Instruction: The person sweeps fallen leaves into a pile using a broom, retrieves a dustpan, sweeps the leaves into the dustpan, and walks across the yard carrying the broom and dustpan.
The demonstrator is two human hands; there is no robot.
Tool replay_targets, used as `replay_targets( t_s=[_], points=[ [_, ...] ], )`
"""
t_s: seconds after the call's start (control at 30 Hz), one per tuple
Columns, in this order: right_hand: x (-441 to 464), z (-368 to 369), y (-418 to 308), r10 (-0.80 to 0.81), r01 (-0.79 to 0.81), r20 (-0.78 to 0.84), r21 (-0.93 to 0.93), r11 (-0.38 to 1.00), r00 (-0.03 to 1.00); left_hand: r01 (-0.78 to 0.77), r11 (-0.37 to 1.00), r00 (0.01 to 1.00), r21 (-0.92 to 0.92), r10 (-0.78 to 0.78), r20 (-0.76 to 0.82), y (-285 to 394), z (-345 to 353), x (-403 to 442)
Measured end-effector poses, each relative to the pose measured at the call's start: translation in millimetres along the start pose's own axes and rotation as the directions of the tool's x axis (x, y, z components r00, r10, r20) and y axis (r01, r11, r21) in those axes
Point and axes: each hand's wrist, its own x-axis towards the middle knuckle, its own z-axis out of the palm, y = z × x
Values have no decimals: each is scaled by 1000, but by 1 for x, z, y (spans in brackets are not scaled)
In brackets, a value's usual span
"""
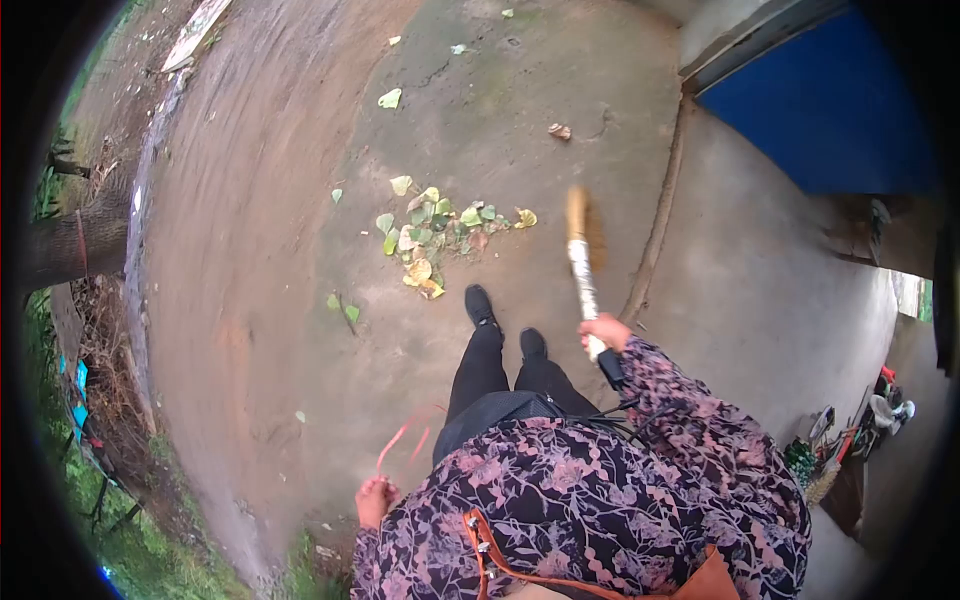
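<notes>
My right hand (pixel 607 332) is wrapped round the handle of a short broom (pixel 581 265). Its grip is bound in white and black, and the tan bristle end, somewhat blurred, points away from me over the ground. Down at my left side, my left hand (pixel 375 500) has its fingers closed on a thin pinkish-red strip (pixel 393 447) that curls upward. Green and yellow fallen leaves (pixel 440 225) form a loose pile on the ground, in front of my shoes and left of the broom. No leaf touches either hand.
A few stray leaves (pixel 390 98) and a brown curled leaf (pixel 560 131) lie farther out. Along the right runs a raised concrete ledge (pixel 740 260) below a blue door (pixel 830 105). Shoes and other items (pixel 885 412) sit at far right. A tree trunk (pixel 85 240) stands left.
</notes>
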Motion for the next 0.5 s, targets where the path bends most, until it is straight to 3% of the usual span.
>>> replay_targets(
  t_s=[0.07,0.13,0.2,0.3,0.37,0.4,0.47,0.5],
  points=[
    [14,43,-31,-36,48,129,-93,995,991,-28,997,998,69,32,-62,30,-6,11],
    [7,67,-59,-54,69,161,-89,994,985,-54,996,998,69,53,19,63,-6,23],
    [-12,61,-76,-52,60,142,-54,997,989,-66,993,997,93,61,53,97,1,35],
    [-47,20,-88,-154,152,270,28,988,951,-108,989,990,103,98,98,141,16,65],
    [-104,-5,-109,-220,213,128,68,975,967,-142,989,985,37,138,107,167,33,80],
    [-108,-25,-110,-232,224,116,73,972,966,-144,988,983,49,137,125,186,48,73],
    [-109,-65,-106,-319,317,-86,-39,948,944,-165,983,974,74,151,170,200,66,78],
    [-103,-80,-110,-322,321,-86,-32,947,943,-179,979,966,96,157,205,206,73,79]
  ],
)
